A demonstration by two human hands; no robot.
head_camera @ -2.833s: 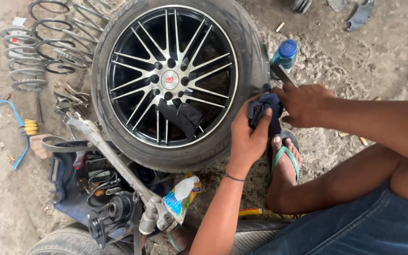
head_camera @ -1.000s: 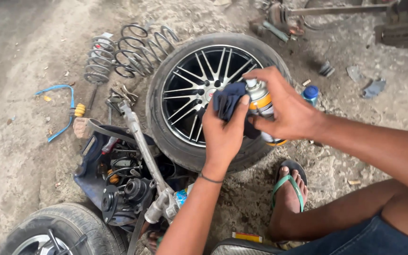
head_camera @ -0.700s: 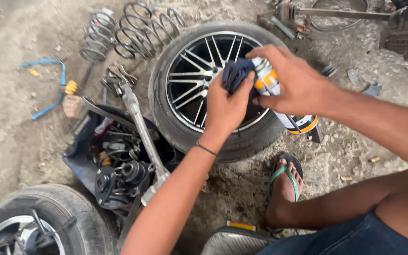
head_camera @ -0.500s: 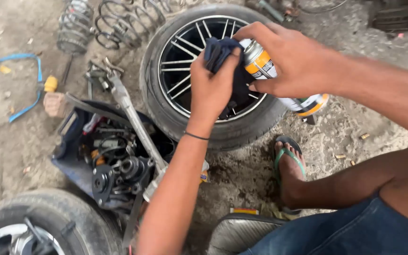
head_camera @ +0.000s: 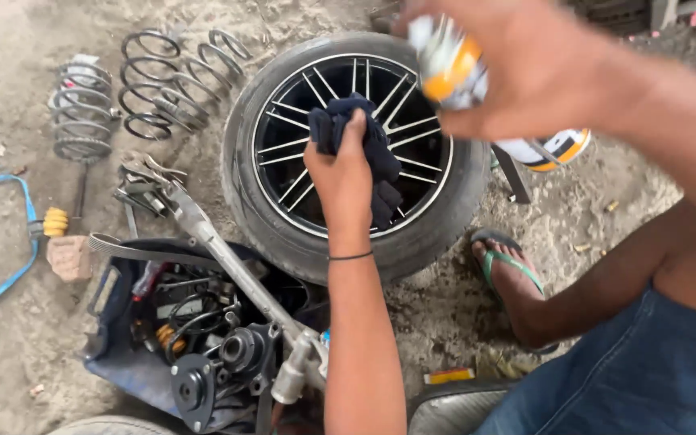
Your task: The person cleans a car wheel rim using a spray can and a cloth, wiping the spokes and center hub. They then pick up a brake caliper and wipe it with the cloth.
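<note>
The left hand (head_camera: 346,181) grips a dark rag (head_camera: 364,153) over the wheel (head_camera: 348,153); the right hand (head_camera: 525,64) clutches a spray can (head_camera: 449,68). A blue tray (head_camera: 122,362) holds car parts on sandy ground (head_camera: 10,338).

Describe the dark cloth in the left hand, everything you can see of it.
The cloth is dark navy, soft and bunched into thick folds, looking like a rag or small towel. The left hand grips it from below, fingers closed around its middle, so one bunch sticks up above the fingers and another hangs down at the right. It is held over the spokes of the black alloy wheel lying flat on the ground; whether it touches them cannot be told.
</note>
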